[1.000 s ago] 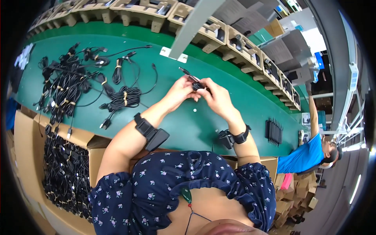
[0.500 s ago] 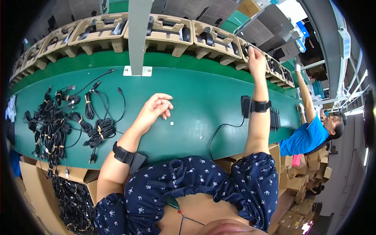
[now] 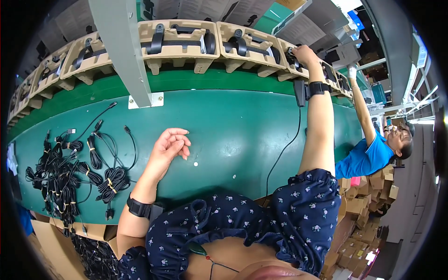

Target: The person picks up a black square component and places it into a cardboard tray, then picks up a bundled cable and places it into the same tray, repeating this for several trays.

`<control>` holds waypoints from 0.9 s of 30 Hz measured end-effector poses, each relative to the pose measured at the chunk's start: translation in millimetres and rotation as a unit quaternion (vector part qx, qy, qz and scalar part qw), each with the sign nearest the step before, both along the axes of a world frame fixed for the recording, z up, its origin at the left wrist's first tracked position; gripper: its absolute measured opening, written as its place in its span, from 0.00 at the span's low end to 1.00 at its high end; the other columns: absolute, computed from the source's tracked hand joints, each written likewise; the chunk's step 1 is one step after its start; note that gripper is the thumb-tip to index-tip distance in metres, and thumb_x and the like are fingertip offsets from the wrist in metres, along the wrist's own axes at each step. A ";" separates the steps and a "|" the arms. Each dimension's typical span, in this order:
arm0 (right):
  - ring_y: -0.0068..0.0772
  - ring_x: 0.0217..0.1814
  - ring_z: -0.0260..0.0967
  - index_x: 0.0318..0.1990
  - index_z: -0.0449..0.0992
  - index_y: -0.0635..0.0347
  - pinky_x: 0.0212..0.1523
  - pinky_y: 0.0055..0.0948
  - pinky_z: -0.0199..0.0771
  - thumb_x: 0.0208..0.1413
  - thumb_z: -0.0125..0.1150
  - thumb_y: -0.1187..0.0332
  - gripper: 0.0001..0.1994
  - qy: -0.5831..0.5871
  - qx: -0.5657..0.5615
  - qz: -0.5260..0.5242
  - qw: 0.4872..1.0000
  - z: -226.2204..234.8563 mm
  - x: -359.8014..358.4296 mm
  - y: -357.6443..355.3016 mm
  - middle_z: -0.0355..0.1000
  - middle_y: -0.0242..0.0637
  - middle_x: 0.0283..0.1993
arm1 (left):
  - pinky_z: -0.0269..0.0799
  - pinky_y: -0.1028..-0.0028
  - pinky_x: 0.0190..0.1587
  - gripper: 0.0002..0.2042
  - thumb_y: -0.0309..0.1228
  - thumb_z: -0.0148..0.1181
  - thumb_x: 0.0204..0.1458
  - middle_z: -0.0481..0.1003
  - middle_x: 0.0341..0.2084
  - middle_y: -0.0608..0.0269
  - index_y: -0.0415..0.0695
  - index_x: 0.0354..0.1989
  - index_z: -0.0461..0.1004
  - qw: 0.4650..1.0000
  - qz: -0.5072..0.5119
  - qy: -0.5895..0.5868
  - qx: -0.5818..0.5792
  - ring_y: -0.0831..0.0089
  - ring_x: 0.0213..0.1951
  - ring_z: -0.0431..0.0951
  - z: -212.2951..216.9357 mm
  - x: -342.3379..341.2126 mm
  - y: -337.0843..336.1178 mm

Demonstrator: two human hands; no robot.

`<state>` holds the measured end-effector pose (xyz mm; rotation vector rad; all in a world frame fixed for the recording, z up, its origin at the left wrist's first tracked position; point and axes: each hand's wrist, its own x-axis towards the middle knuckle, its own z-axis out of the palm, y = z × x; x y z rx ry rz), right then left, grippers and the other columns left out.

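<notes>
My left hand (image 3: 170,144) lies on the green table (image 3: 233,135), holding nothing, its fingers loosely apart. A small white speck (image 3: 195,164) sits just right of it. My right hand (image 3: 302,52) reaches far up to a tan moulded tray (image 3: 273,63) on the line behind the table. Its fingers curl over a black part in that tray, and I cannot see whether they grip it. Both wrists carry black bands, the left one (image 3: 139,207) and the right one (image 3: 318,87). A thin cable hangs from the right one.
Bundled black cables (image 3: 60,172) cover the table's left part. A row of tan trays (image 3: 177,44) with black parts runs along the back. A grey post (image 3: 122,46) stands in front of them. A person in blue (image 3: 368,154) works at the right, beside cardboard boxes (image 3: 359,205).
A second ago both hands held a small black cable at the table's middle. The right hand has since gone up to the tray, and the left hand has settled on the table.
</notes>
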<state>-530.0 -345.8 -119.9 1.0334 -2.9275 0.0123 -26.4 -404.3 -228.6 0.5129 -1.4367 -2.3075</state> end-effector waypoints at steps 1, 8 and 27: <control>0.51 0.48 0.66 0.47 0.70 0.56 0.49 0.40 0.66 0.53 0.43 0.51 0.22 0.006 -0.005 -0.003 1.000 -2.6 -5.3 -2.3 0.70 0.51 0.43 | 0.68 0.78 0.31 0.10 0.24 0.46 0.55 0.70 0.32 0.60 0.39 0.45 0.63 1.000 -0.003 -0.001 0.002 0.77 0.29 0.71 0.4 -1.7 -0.4; 0.57 0.44 0.68 0.40 0.62 0.68 0.44 0.46 0.67 0.55 0.43 0.56 0.20 0.070 -0.304 -0.025 0.950 -52.0 10.0 -35.2 0.69 0.62 0.37 | 0.68 0.78 0.32 0.10 0.24 0.45 0.55 0.70 0.32 0.60 0.39 0.46 0.63 1.000 0.007 -0.005 0.021 0.76 0.30 0.71 3.9 -1.5 -0.1; 0.48 0.44 0.66 0.32 0.72 0.57 0.44 0.42 0.67 0.49 0.49 0.67 0.07 0.164 -0.269 -0.007 0.949 -87.5 -25.9 -17.8 0.69 0.46 0.39 | 0.68 0.77 0.33 0.11 0.24 0.47 0.54 0.70 0.32 0.59 0.38 0.46 0.62 0.999 0.008 -0.035 0.018 0.75 0.30 0.70 8.1 -10.7 -0.1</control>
